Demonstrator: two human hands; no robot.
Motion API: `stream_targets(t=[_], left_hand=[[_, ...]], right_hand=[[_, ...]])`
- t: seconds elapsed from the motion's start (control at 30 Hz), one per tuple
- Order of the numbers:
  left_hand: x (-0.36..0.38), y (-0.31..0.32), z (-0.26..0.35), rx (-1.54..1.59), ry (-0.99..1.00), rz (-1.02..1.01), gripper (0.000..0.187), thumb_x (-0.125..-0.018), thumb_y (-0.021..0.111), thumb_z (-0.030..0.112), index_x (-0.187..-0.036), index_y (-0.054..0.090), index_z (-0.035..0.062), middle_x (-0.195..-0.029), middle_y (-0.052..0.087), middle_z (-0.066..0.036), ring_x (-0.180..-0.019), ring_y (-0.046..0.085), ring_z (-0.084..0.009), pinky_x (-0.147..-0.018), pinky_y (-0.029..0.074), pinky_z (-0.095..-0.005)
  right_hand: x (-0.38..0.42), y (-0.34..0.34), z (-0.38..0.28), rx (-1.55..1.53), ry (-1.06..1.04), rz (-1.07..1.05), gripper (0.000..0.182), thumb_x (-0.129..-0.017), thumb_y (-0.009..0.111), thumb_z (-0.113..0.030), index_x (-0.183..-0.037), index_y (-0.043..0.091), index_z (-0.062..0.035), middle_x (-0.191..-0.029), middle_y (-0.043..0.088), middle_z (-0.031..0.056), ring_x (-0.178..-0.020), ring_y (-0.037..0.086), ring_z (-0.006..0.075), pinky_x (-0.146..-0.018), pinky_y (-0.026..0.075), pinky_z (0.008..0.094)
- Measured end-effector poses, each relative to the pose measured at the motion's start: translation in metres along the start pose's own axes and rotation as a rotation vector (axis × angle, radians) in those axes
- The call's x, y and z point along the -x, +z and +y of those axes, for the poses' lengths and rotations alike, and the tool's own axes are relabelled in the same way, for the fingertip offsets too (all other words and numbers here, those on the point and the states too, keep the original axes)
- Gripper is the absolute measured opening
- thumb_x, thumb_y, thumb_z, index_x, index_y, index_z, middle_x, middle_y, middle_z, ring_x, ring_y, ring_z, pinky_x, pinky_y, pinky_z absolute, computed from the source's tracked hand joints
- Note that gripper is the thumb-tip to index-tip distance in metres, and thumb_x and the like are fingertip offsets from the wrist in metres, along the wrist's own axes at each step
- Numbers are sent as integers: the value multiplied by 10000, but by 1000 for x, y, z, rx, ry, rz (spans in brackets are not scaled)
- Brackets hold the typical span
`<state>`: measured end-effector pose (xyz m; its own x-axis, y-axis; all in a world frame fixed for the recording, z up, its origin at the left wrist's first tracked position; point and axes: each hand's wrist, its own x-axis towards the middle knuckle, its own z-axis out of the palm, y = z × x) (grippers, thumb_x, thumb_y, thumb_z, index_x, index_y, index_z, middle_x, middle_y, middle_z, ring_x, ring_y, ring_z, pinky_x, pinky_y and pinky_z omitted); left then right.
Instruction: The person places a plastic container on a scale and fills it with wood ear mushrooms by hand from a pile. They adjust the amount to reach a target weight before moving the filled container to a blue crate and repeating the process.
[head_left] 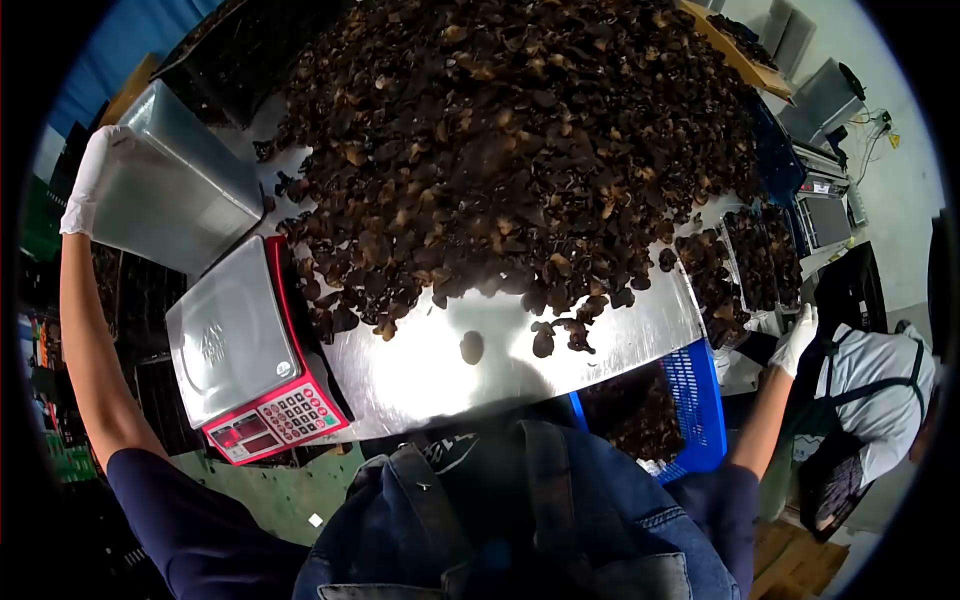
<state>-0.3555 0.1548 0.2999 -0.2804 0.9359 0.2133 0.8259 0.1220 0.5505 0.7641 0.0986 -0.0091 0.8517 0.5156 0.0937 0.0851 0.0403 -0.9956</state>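
My left hand (95,180), in a white glove, grips the edge of a box-shaped metal bin (185,185) at the upper left, its fingers over the rim. The bin stands tilted beside a red digital scale (235,335) with a steel plate. A big heap of dark wood ear mushrooms (500,150) covers most of the steel table (430,370). Out to the right, my gloved right hand (797,340) is closed near the ends of metal trays (733,255) filled with wood ears. What it grips is hard to make out.
Under the table's front edge sits a blue plastic basket (705,410) with dark pieces inside. Another person (870,400), in a pale shirt with dark straps, is close by at the right. Black crates (160,400) stand at the left; a single wood ear (471,347) lies near the front.
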Motion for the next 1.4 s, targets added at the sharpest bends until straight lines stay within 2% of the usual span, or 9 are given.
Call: stream_targets(t=[0.17,0.23,0.37,0.63,0.77,0.97,1.0,1.07,1.4], left_hand=[[-8,-18,-22,193,91,367,247,-991,557,128,-1174,612,-28,-1167,651,-72,-1060,600,-145,-927,461,-240],[6,-25,-24,-601,308,535,259,-994,563,92,-1239,598,12,-1212,658,-67,-1100,620,-158,-982,461,-258],[103,-5,13,-777,665,516,226,-946,617,34,-1171,635,31,-1131,667,-99,-1051,648,-241,-927,499,-298],[286,145,24,-804,404,306,301,-763,678,-26,-1035,611,84,-903,567,-89,-842,577,-290,-723,484,-404],[315,174,46,-662,191,305,424,-841,702,59,-1251,595,76,-1128,596,-147,-1061,575,-326,-926,463,-411],[330,250,117,2,470,-80,353,-764,700,7,-1114,661,27,-1086,647,-143,-1029,616,-326,-890,488,-413],[324,273,133,32,474,-202,356,-779,696,37,-1133,665,37,-1106,650,-138,-1032,618,-325,-895,491,-413],[315,331,155,234,526,-362,443,-779,723,93,-1213,641,52,-1220,616,-146,-1100,583,-348,-928,481,-419],[317,435,179,68,523,-252,1018,-707,806,352,-1450,280,-106,-1461,358,-282,-1355,354,-443,-1120,301,-514]], right_hand=[[258,83,-80,575,-673,-398,307,-966,596,-141,-1241,612,-6,-1238,622,126,-1184,561,266,-1043,418,366],[335,102,-72,633,-736,-614,309,-885,674,-110,-1183,634,-36,-1187,627,147,-1125,580,293,-981,452,379],[412,127,-55,684,-890,-783,327,-772,785,-153,-1074,677,-89,-1018,631,95,-932,585,296,-804,481,389],[420,193,-63,946,-941,-913,185,-752,731,-201,-907,708,-103,-957,604,82,-955,540,267,-818,397,415],[390,167,-112,600,-967,-847,136,-732,752,-97,-864,734,-128,-830,658,37,-803,603,227,-744,455,349],[325,46,-106,1890,-623,-808,286,-768,772,-247,-1004,718,-95,-805,689,133,-764,677,288,-703,542,390],[342,59,-111,1549,-882,-818,345,-803,745,-257,-1098,677,-93,-885,692,145,-788,677,288,-710,537,392],[376,89,-85,873,-580,-894,518,-732,828,-225,-1193,642,-82,-1024,686,175,-896,677,314,-761,536,392],[439,199,-59,306,-711,-1058,337,-851,692,-106,-1181,638,-67,-1024,659,132,-977,627,320,-877,501,382]])
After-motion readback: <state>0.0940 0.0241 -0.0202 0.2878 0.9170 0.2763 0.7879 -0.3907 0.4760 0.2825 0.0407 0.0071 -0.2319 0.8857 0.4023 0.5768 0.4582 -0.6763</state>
